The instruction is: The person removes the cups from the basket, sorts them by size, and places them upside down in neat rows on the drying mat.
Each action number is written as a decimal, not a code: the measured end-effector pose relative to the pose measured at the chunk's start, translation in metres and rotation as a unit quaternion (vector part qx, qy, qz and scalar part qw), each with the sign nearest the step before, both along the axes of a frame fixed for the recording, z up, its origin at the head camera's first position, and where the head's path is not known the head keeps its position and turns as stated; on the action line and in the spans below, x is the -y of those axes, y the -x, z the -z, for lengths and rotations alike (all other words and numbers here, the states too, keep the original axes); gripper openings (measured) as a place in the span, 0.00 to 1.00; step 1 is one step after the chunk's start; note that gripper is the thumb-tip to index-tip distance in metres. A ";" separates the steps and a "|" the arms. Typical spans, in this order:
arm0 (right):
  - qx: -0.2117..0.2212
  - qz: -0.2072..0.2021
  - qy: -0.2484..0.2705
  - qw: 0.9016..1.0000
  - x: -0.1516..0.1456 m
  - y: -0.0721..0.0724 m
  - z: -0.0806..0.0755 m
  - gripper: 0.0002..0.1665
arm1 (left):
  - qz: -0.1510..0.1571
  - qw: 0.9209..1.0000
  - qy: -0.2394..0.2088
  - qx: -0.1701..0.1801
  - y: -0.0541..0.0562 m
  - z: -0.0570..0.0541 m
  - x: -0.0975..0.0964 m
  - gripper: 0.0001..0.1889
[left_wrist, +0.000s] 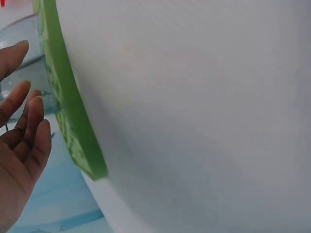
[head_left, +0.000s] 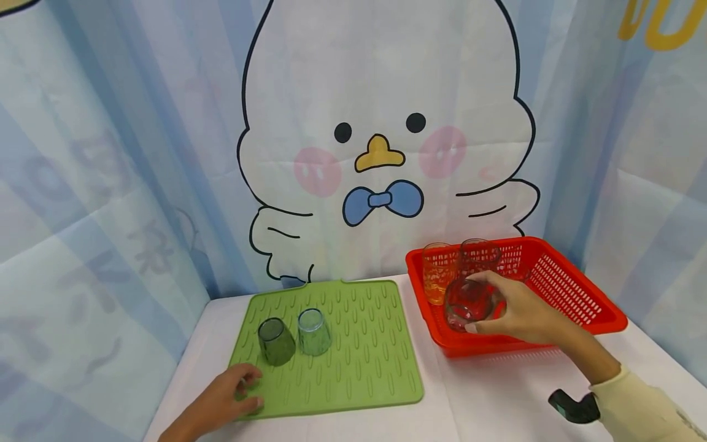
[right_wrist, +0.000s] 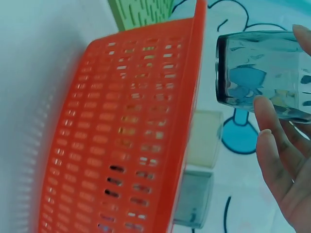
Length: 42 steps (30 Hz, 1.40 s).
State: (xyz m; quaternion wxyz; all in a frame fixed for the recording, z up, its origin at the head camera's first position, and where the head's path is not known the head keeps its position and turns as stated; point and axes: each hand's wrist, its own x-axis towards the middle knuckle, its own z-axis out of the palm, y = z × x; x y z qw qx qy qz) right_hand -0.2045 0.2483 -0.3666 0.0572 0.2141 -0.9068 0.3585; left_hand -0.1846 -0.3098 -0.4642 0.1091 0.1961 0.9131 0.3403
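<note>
My right hand [head_left: 513,310] grips a clear drinking glass [head_left: 464,304] by its sides, fingers on one side and thumb on the other. In the right wrist view this glass [right_wrist: 257,73] shows up beyond the red basket's rim, tinted bluish. My left hand [head_left: 226,393] hovers by the front left corner of the green mat [head_left: 364,368], fingers loosely bent with nothing between them. Just beyond it stand a dark grey-green glass [head_left: 276,344] and, to its right, a pale blue glass [head_left: 313,333], both on the mat.
The red plastic basket [head_left: 574,279] is at the right of the white table [head_left: 431,405]. An amber glass [head_left: 438,279] and another clear glass [head_left: 479,253] stand in its left part. A curtain with a cartoon bird [head_left: 381,92] hangs behind the table.
</note>
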 end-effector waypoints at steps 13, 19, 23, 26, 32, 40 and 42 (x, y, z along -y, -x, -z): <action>-0.010 -0.032 0.006 0.999 0.028 -0.023 -0.001 0.45 | 0.039 0.999 -0.018 -0.029 -0.018 -0.016 -0.058 0.25; -0.026 -0.047 -0.021 0.998 0.043 -0.035 0.003 0.43 | 0.060 0.997 -0.040 -0.032 -0.027 -0.021 -0.087 0.25; -0.031 -0.061 -0.031 0.997 0.053 -0.044 0.008 0.42 | 0.075 0.995 -0.060 -0.016 -0.033 -0.024 -0.104 0.25; -0.030 -0.070 -0.033 0.997 0.061 -0.050 0.012 0.40 | 0.083 0.994 -0.069 0.000 -0.037 -0.026 -0.114 0.25; 0.003 -0.091 -0.014 0.996 0.073 -0.061 0.021 0.40 | 0.087 0.994 -0.071 0.012 -0.045 -0.030 -0.130 0.25; 0.029 -0.115 -0.007 0.993 0.084 -0.069 0.033 0.42 | 0.093 0.991 -0.091 0.011 -0.055 -0.037 -0.151 0.25; 0.029 -0.125 -0.002 0.992 0.087 -0.070 0.036 0.42 | 0.101 0.990 -0.098 0.004 -0.057 -0.039 -0.156 0.25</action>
